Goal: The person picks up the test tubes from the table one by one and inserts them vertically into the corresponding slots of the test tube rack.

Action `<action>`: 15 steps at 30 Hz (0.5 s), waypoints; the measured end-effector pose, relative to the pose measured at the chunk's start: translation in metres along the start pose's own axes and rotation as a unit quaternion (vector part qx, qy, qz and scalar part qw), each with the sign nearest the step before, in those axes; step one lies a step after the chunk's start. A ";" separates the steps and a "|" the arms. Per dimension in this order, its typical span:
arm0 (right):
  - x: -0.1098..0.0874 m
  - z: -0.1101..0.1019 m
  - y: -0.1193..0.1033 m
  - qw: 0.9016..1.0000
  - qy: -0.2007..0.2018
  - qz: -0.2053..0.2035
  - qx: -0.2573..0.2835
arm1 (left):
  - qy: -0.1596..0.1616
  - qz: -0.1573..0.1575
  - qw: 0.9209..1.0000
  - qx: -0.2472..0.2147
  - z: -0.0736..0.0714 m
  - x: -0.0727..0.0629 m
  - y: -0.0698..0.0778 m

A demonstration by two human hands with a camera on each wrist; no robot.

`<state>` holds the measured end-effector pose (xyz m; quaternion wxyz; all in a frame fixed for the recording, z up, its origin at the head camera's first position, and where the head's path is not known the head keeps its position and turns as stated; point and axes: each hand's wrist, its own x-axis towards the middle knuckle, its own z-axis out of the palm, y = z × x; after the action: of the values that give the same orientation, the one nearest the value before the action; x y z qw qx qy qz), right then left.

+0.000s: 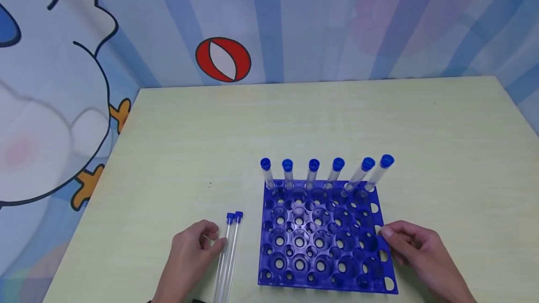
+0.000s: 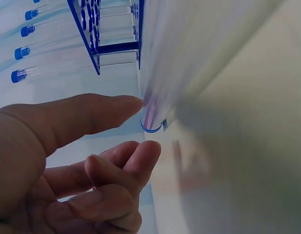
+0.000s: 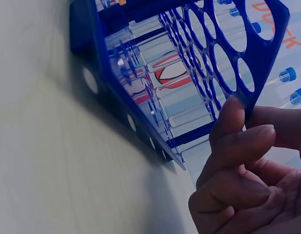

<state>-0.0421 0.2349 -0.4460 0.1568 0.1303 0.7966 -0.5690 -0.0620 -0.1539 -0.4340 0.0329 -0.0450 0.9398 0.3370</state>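
Note:
A blue test tube rack stands on the table, with several blue-capped test tubes upright or leaning along its far row. My right hand pinches the rack's right edge between thumb and index finger, which the right wrist view shows at the top plate's corner. Two clear capped test tubes lie side by side left of the rack. Beside them is my left hand, fingers loosely bent, its thumb tip at the nearer tube. In the left wrist view a gap separates thumb and index finger; whether the thumb touches is unclear.
The pale table extends behind and on both sides of the rack. A printed backdrop with a duck figure and striped pattern rises at the table's back and left. A small dark object shows at the bottom edge by my left wrist.

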 end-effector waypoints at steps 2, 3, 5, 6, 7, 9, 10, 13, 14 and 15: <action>-0.001 0.000 0.001 1.000 -0.002 -0.013 0.004 | -0.003 -0.003 1.000 0.002 0.002 0.000 -0.001; -0.001 0.000 0.001 1.000 -0.004 -0.021 0.008 | -0.006 -0.005 1.000 0.003 0.003 0.001 -0.001; -0.001 0.001 0.003 0.999 -0.006 -0.032 0.014 | -0.013 -0.014 1.000 0.004 0.004 0.001 -0.002; -0.001 0.001 0.003 0.999 -0.006 -0.035 0.017 | -0.016 -0.019 1.000 0.004 0.004 0.001 -0.002; -0.001 0.001 0.004 0.999 -0.006 -0.038 0.019 | -0.019 -0.023 1.000 0.006 0.004 0.001 -0.002; -0.001 0.001 0.004 0.999 -0.006 -0.041 0.020 | -0.021 -0.028 0.999 0.008 0.004 0.000 -0.003; -0.001 0.001 0.004 0.999 -0.005 -0.041 0.021 | -0.022 -0.031 0.999 0.009 0.004 0.000 -0.004; -0.001 0.001 0.004 0.999 -0.005 -0.043 0.021 | -0.021 -0.036 0.999 0.019 0.004 0.000 -0.006; -0.001 0.001 0.004 0.999 -0.006 -0.043 0.021 | -0.022 -0.039 0.999 0.023 0.004 0.000 -0.006; -0.001 0.001 0.004 0.999 -0.006 -0.042 0.022 | -0.024 -0.043 0.998 0.027 0.004 0.000 -0.006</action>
<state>-0.0391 0.2353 -0.4493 0.1348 0.0972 0.7880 -0.5929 -0.0617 -0.1564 -0.4409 0.0707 -0.0762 0.9448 0.3106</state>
